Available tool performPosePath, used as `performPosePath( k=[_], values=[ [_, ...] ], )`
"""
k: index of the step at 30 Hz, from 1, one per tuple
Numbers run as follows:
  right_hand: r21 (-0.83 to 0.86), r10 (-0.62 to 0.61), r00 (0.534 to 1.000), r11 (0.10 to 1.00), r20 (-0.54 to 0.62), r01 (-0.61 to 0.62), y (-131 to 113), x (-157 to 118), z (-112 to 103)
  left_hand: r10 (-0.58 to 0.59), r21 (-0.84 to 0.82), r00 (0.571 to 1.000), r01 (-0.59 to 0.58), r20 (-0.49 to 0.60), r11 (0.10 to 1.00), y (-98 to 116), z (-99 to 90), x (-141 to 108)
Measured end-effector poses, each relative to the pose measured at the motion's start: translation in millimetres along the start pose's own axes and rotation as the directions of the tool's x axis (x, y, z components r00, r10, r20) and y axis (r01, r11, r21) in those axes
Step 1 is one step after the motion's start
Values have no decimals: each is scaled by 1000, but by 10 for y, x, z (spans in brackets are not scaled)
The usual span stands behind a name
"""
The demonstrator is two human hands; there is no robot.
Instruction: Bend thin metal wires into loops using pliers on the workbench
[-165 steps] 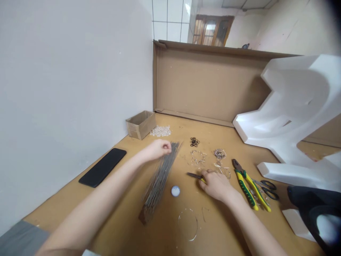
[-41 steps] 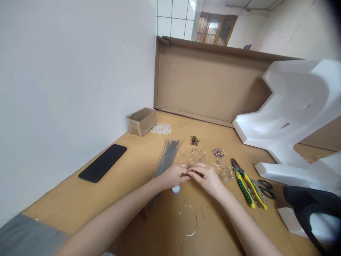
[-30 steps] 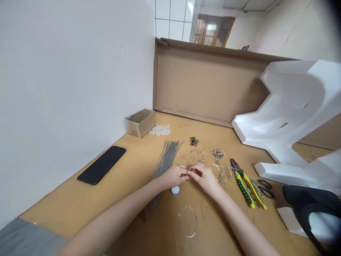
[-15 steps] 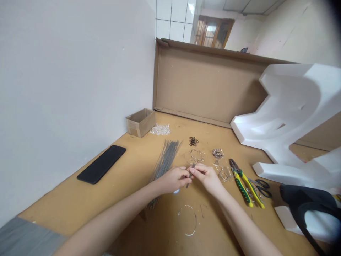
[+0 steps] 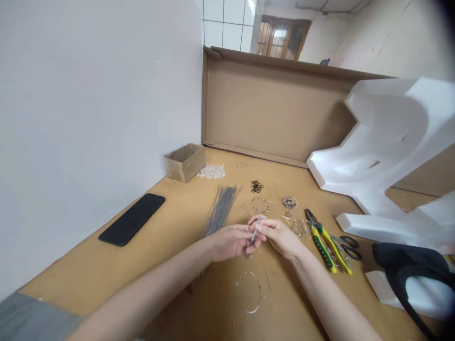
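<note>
A short, thin grey metallic piece (image 5: 253, 235) is held between my two hands, slanting up to the right. My left hand (image 5: 232, 242) is turned partly palm up, its fingers curled round the lower part of the piece. The thumb and fingers of my right hand (image 5: 277, 234) pinch its upper part. Under and behind my left hand lies a bundle of grey wires (image 5: 222, 208). Just beyond the hands are bent wire pieces (image 5: 261, 205) and small black rings (image 5: 257, 186). A large wire loop (image 5: 259, 296) lies nearer to me.
Yellow-green pliers (image 5: 329, 246) and black scissors (image 5: 350, 246) lie at the right, near white foam (image 5: 384, 142). A small cardboard box (image 5: 185, 166) stands beside clear bits (image 5: 212, 171) at the back left. A black phone (image 5: 132, 220) lies by the wall.
My left hand has rolled toward palm up and its fingers have loosened somewhat around the piece. The piece now shows more of its length. The view has shifted slightly.
</note>
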State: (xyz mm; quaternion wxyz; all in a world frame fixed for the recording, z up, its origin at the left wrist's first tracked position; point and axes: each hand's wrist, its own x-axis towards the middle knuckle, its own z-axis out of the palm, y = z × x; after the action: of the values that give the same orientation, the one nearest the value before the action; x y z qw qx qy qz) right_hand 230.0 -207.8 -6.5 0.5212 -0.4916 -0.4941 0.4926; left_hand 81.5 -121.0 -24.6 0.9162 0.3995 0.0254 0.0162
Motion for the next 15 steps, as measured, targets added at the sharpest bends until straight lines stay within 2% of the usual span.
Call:
performPosePath(
  k=[5, 11, 13, 15],
  values=[
    [-1, -6, 1000, 1000, 23, 6, 45, 20, -42, -28, 28, 997, 30, -67, 999, -30, 34, 9],
    [19, 28, 1000, 999, -14, -28, 96, 39, -48, 59, 175, 992, -39, -115, 984, -82, -4, 65],
    [-31, 44, 998, 998, -37, -45, 35, 15, -105, 80, 242, 987, -45, -138, 969, -65, -33, 63],
    [-200, 25, 993, 979, -115, -48, -52, -42, -206, 99, 314, 979, -38, -180, 949, -31, -72, 56]
  ],
)
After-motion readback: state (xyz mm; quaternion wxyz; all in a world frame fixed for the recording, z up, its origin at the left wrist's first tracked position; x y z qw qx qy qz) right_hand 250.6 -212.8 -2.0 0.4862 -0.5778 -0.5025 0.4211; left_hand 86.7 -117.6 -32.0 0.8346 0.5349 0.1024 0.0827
